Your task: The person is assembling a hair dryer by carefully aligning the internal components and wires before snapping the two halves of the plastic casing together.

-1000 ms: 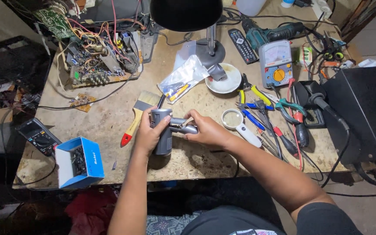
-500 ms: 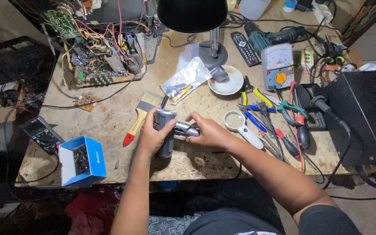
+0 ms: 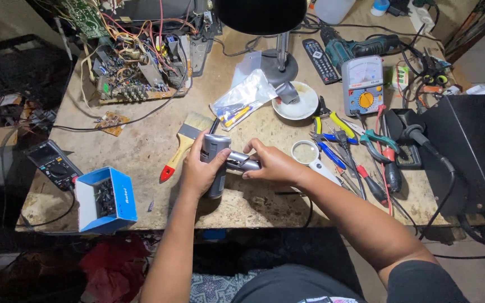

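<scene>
- Left hand (image 3: 198, 173): grip closed around grey handheld device (image 3: 215, 163), near bench (image 3: 141, 146) front edge.
- Right hand (image 3: 273, 164): grip closed on silver cylindrical part (image 3: 241, 163); its tip hidden.

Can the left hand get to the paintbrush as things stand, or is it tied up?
Probably not right now. The left hand is wrapped around the grey device. The paintbrush lies just beside it on the table, nothing on top, so the path is free once the hand lets go.

Grey handheld device (image 3: 215, 163), upright, silver metal part (image 3: 241, 163) jutting sideways
</scene>
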